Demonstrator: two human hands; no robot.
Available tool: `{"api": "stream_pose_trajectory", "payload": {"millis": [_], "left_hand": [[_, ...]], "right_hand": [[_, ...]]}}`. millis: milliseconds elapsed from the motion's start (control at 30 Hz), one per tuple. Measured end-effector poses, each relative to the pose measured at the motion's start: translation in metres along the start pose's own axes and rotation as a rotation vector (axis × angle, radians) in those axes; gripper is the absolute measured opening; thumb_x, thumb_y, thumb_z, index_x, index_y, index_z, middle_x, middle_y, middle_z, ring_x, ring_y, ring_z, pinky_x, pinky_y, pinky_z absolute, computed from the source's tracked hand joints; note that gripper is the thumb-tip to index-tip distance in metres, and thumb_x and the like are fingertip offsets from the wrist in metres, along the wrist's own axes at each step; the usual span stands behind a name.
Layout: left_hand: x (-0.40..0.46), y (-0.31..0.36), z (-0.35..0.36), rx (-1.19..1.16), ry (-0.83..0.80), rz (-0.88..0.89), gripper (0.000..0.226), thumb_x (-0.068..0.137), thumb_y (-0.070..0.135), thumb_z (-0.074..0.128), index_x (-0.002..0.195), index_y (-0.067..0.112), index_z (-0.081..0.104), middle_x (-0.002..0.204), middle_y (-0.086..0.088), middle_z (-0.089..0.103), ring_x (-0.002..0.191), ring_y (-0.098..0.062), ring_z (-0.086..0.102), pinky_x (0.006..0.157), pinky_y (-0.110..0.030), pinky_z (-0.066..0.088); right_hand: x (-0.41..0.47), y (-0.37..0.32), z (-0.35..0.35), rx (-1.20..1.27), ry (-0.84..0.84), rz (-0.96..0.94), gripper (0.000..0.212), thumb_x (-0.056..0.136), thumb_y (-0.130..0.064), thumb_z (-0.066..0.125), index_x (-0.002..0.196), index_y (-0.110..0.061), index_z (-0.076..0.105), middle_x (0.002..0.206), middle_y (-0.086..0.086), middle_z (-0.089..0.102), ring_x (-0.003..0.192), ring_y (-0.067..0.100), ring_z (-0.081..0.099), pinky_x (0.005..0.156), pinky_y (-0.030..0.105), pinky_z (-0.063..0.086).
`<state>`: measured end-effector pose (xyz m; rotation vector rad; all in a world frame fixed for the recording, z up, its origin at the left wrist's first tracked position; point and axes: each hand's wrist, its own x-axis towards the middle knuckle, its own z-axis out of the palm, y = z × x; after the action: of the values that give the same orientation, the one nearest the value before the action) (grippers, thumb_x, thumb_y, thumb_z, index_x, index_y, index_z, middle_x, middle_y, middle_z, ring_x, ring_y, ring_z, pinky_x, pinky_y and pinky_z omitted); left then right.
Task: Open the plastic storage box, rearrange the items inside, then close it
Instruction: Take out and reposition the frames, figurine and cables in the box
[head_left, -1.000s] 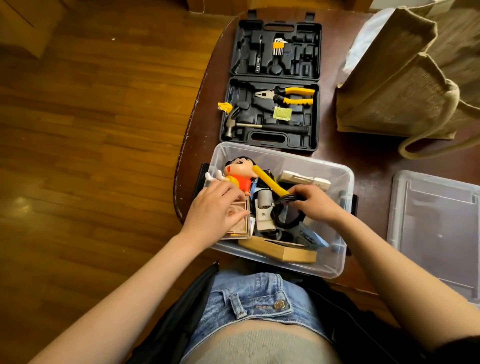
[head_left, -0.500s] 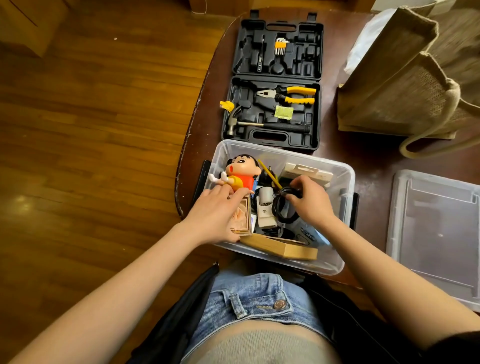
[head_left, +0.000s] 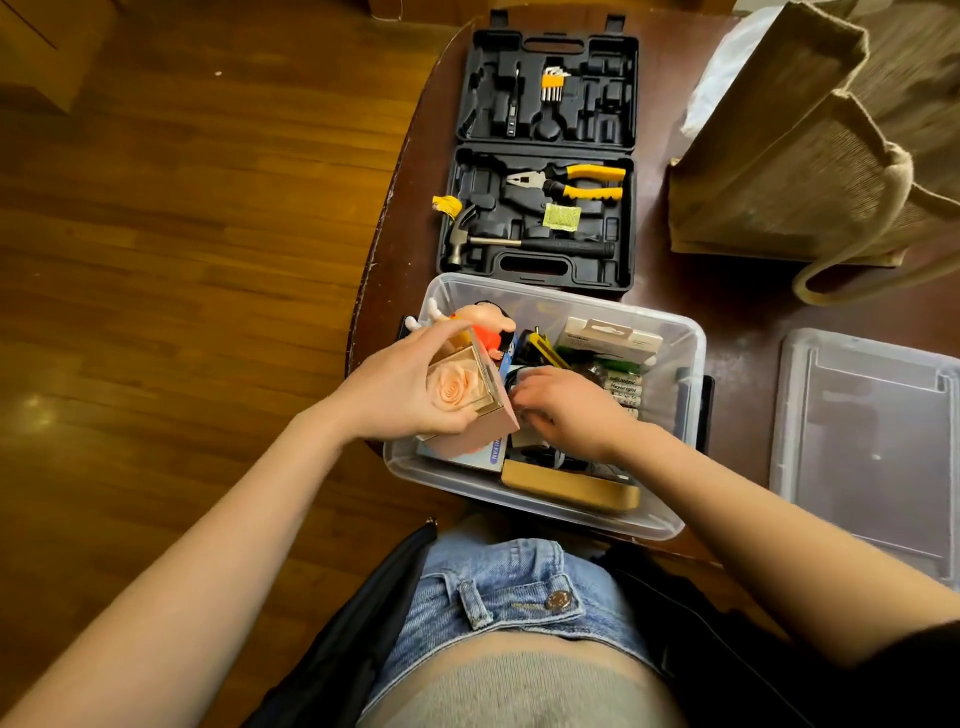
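The clear plastic storage box stands open at the table's near edge, its lid lying to the right. My left hand grips a small box holding a peach rose, lifted above the storage box's left side. Behind it lies a cartoon doll. My right hand reaches into the middle of the storage box, fingers curled down among a black cable and other items; what they hold is hidden. A white card pack, batteries and a tan wooden block also lie inside.
An open black tool case with pliers, a hammer and hex keys lies just behind the storage box. A jute bag stands at the back right. The dark table edge drops to wooden floor on the left.
My left hand has lifted the rose box up out of the storage box's left side. My right hand moved lower and toward the middle, uncovering the batteries and card pack.
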<state>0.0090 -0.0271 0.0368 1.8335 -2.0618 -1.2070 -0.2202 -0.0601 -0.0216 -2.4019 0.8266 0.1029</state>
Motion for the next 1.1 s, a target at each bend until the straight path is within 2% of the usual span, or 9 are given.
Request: {"api": "stream_pose_trajectory", "payload": {"millis": [67, 133, 300, 400, 500, 700, 800, 1000, 1100], "left_hand": [[0.003, -0.001, -0.004, 0.008, -0.074, 0.023, 0.094, 0.062, 0.048, 0.078, 0.140, 0.045, 0.024, 0.129, 0.017, 0.047, 0.115, -0.006, 0.049, 0.090, -0.030, 0.047], [0.007, 0.002, -0.004, 0.123, -0.169, 0.060, 0.096, 0.062, 0.046, 0.079, 0.141, 0.041, 0.026, 0.132, 0.014, 0.046, 0.118, -0.008, 0.045, 0.095, -0.030, 0.043], [0.008, 0.007, 0.005, 0.314, -0.306, 0.084, 0.095, 0.063, 0.045, 0.079, 0.141, 0.038, 0.027, 0.135, 0.007, 0.043, 0.126, -0.015, 0.036, 0.104, -0.036, 0.032], [0.007, 0.007, 0.008, 0.362, -0.304, 0.071, 0.100, 0.061, 0.047, 0.082, 0.141, 0.040, 0.024, 0.140, 0.006, 0.039, 0.131, -0.016, 0.032, 0.105, -0.038, 0.028], [0.007, 0.006, 0.010, 0.398, -0.308, 0.064, 0.095, 0.060, 0.050, 0.082, 0.139, 0.039, 0.029, 0.138, 0.006, 0.039, 0.131, -0.016, 0.032, 0.107, -0.038, 0.026], [0.008, 0.004, 0.012, 0.241, -0.221, 0.045, 0.053, 0.077, 0.059, 0.065, 0.123, 0.035, 0.052, 0.122, 0.012, 0.054, 0.112, -0.006, 0.046, 0.100, -0.035, 0.038], [0.008, 0.007, 0.012, 0.096, -0.165, -0.007, 0.044, 0.084, 0.057, 0.058, 0.121, 0.033, 0.057, 0.118, 0.010, 0.062, 0.105, -0.005, 0.056, 0.090, -0.032, 0.050], [0.008, 0.010, 0.006, 0.004, -0.107, -0.013, 0.026, 0.090, 0.044, 0.058, 0.115, 0.036, 0.059, 0.106, 0.013, 0.063, 0.097, -0.002, 0.060, 0.086, -0.031, 0.053], [0.009, 0.012, 0.000, -0.015, -0.044, 0.004, 0.021, 0.091, 0.040, 0.057, 0.111, 0.035, 0.061, 0.102, 0.014, 0.064, 0.091, -0.001, 0.060, 0.082, -0.029, 0.053]], "right_hand": [[0.010, 0.000, 0.003, -0.185, -0.155, -0.029, 0.030, 0.095, -0.022, 0.041, 0.114, -0.015, 0.064, 0.118, 0.001, 0.063, 0.123, 0.020, 0.045, 0.107, 0.036, 0.031], [0.018, 0.001, 0.006, -0.333, -0.234, 0.029, 0.034, 0.097, -0.031, 0.037, 0.113, -0.017, 0.063, 0.118, 0.001, 0.061, 0.122, 0.022, 0.046, 0.108, 0.038, 0.029], [0.035, 0.003, 0.002, -0.425, -0.275, 0.199, 0.020, 0.091, -0.020, 0.045, 0.088, -0.014, 0.064, 0.088, 0.002, 0.065, 0.096, 0.023, 0.054, 0.085, 0.033, 0.034], [0.043, 0.001, 0.009, -0.405, -0.245, 0.232, 0.012, 0.084, -0.009, 0.050, 0.084, -0.014, 0.061, 0.075, 0.002, 0.056, 0.080, 0.023, 0.051, 0.073, 0.031, 0.038], [0.052, -0.005, 0.021, -0.338, -0.240, 0.328, 0.008, 0.085, -0.011, 0.051, 0.083, -0.014, 0.058, 0.086, 0.004, 0.064, 0.074, 0.022, 0.051, 0.059, 0.029, 0.033], [0.063, -0.012, 0.045, -0.362, -0.233, 0.450, 0.016, 0.089, -0.014, 0.050, 0.099, -0.016, 0.063, 0.102, 0.004, 0.066, 0.100, 0.026, 0.059, 0.080, 0.032, 0.039], [0.066, -0.011, 0.046, -0.358, -0.235, 0.472, 0.015, 0.089, -0.014, 0.051, 0.099, -0.017, 0.061, 0.101, 0.002, 0.065, 0.098, 0.024, 0.060, 0.075, 0.030, 0.037], [0.067, -0.010, 0.041, -0.228, -0.269, 0.487, 0.015, 0.088, -0.016, 0.053, 0.102, -0.014, 0.060, 0.100, 0.004, 0.064, 0.092, 0.023, 0.061, 0.066, 0.029, 0.042], [0.063, -0.010, 0.029, -0.145, -0.244, 0.523, 0.012, 0.089, -0.024, 0.054, 0.088, -0.013, 0.057, 0.086, 0.003, 0.061, 0.078, 0.022, 0.058, 0.060, 0.030, 0.043]]}}
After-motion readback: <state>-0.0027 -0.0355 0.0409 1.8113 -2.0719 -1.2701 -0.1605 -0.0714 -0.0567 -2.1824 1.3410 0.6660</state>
